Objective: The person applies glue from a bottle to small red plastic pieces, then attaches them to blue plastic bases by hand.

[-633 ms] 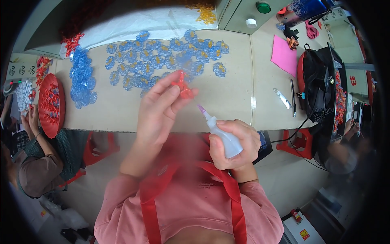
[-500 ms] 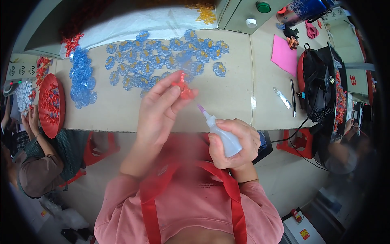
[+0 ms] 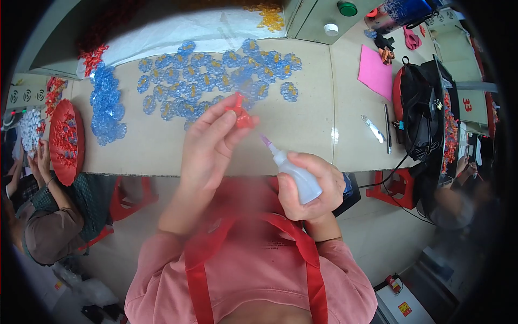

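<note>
Between the thumb and fingers of my left hand (image 3: pixel 208 137) is a small red plastic piece (image 3: pixel 244 117), with a narrow part sticking up and a wider lower part. My right hand (image 3: pixel 315 186) is wrapped round a translucent white squeeze bottle (image 3: pixel 303 182). Its thin purple nozzle tip (image 3: pixel 265 140) points up and left toward the red piece, a short gap away from it. Beyond my hands, many clear blue flower-shaped pieces (image 3: pixel 208 81) with yellow centres lie spread on the table (image 3: pixel 307 121).
A pile of blue pieces (image 3: pixel 106 105) lies at the left, beside a red tray (image 3: pixel 80 162) of small parts. Red parts (image 3: pixel 94 59) and yellow parts (image 3: pixel 271 19) lie at the back. Rightward are pink paper (image 3: pixel 376 73), a pen (image 3: pixel 388 129) and a black bag (image 3: pixel 418 102). Co-workers sit at both sides.
The red piece has turned slightly in my left fingers and shifted a little to the left. My right hand with the squeeze bottle has moved slightly up and stays close by.
</note>
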A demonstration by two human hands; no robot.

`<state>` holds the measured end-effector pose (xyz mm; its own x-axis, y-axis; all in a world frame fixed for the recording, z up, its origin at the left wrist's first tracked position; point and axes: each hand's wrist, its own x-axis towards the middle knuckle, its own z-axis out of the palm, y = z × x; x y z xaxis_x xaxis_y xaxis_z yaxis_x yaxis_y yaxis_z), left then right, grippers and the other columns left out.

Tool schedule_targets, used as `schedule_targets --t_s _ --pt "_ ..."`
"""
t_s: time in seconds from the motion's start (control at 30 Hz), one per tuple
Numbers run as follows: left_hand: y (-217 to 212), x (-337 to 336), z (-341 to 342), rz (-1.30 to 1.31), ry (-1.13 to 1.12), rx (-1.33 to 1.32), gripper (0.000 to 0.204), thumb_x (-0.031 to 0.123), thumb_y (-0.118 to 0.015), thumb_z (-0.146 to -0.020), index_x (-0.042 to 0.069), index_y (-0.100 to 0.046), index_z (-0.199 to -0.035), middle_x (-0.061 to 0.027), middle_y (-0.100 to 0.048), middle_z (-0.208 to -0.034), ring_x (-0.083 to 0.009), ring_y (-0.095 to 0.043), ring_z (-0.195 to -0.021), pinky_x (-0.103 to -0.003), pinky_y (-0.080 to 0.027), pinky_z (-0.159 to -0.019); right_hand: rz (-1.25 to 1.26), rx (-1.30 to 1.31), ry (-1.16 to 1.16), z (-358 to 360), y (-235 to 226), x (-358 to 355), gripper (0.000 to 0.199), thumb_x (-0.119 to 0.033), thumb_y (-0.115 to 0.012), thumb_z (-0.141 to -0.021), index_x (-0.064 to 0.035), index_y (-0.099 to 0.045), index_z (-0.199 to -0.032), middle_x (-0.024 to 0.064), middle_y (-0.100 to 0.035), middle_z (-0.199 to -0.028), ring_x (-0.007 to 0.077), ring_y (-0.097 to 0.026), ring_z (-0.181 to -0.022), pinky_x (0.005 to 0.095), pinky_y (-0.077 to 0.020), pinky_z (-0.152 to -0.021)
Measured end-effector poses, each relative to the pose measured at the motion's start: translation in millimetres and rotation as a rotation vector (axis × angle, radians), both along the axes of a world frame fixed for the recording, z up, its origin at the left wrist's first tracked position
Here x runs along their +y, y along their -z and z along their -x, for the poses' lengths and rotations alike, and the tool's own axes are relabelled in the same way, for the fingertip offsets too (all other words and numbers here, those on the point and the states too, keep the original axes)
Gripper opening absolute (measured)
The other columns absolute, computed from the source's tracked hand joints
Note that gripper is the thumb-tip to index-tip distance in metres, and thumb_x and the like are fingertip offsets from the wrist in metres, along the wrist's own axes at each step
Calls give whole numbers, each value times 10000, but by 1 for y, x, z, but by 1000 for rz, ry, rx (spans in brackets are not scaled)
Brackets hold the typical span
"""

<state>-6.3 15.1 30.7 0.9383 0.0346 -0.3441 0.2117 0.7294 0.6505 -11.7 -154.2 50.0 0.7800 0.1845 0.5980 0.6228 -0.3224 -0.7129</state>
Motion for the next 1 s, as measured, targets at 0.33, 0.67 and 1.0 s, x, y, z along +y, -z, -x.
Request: schedule_targets --t_s 0.33,0.67,1.0 --pt "9 14 -7 199 -37 60 344 41 -496 -851 -79 -422 -1165 -167 -534 -1054 -263 -555 -996 -252 -491 -835 -170 764 181 -56 64 -26 352 -25 -666 -667 -16 -475 -963 72 -570 -845 141 -579 -754 250 -453 -654" --pt "14 19 2 201 -42 46 365 45 -508 -843 -73 -415 -1175 -155 -531 -1062 -249 -562 -982 -249 -488 -834 536 374 277 -92 51 -4 292 -92 -739 -603 -22 -602 -851 111 -597 -805 244 -597 -688 330 -477 -633" --pt "19 8 0 238 10 47 355 47 -505 -846 -61 -419 -1173 -147 -531 -1057 -245 -557 -992 -248 -485 -835 386 269 345 -73 51 -19 293 -137 -763 -583 -43 -636 -830 101 -592 -818 243 -593 -739 313 -480 -649"
